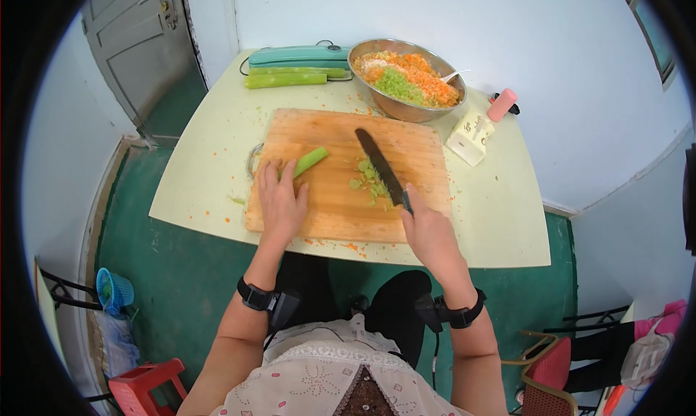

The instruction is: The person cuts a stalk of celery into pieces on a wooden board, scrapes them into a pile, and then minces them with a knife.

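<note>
My right hand (431, 231) is wrapped round the handle of a kitchen knife (380, 159), whose dark blade slants up and left over the wooden cutting board (333, 220). Just left of the blade lies a small heap of chopped green celery bits (371, 180). On the board's left side, my left hand (283, 202) holds a celery stalk (312, 160) under its fingers; the near end is hidden by the hand. A gap separates the stalk from the knife.
Behind the board stands a large metal bowl (409, 113) of chopped orange and green vegetables with a white spoon (454, 75). More celery stalks (286, 80) lie by a teal appliance (297, 56) at the back left. A tissue pack (470, 137) and pink bottle (502, 105) stand right.
</note>
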{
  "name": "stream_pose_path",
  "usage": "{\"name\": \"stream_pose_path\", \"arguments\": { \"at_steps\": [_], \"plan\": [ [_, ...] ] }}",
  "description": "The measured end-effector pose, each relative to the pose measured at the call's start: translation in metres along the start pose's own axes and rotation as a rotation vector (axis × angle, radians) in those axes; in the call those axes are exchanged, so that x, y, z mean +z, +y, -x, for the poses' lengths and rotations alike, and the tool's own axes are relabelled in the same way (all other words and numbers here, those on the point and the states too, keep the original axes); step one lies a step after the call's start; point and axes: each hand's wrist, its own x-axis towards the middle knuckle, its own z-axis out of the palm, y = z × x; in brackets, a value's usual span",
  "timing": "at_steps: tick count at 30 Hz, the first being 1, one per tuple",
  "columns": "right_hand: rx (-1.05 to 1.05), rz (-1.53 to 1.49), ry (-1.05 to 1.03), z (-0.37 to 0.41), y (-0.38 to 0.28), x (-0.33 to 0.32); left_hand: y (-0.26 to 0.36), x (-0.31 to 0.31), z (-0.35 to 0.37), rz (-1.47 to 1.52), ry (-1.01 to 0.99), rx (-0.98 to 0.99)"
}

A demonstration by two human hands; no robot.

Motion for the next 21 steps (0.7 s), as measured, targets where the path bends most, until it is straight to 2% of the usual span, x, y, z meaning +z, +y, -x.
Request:
{"name": "stream_pose_path", "arguments": {
  "at_steps": [21],
  "plan": [
    [-0.001,0.0,-0.025,-0.001,-0.016,-0.009,-0.001,-0.001,-0.001,0.043,0.045,0.019]
  ]
}}
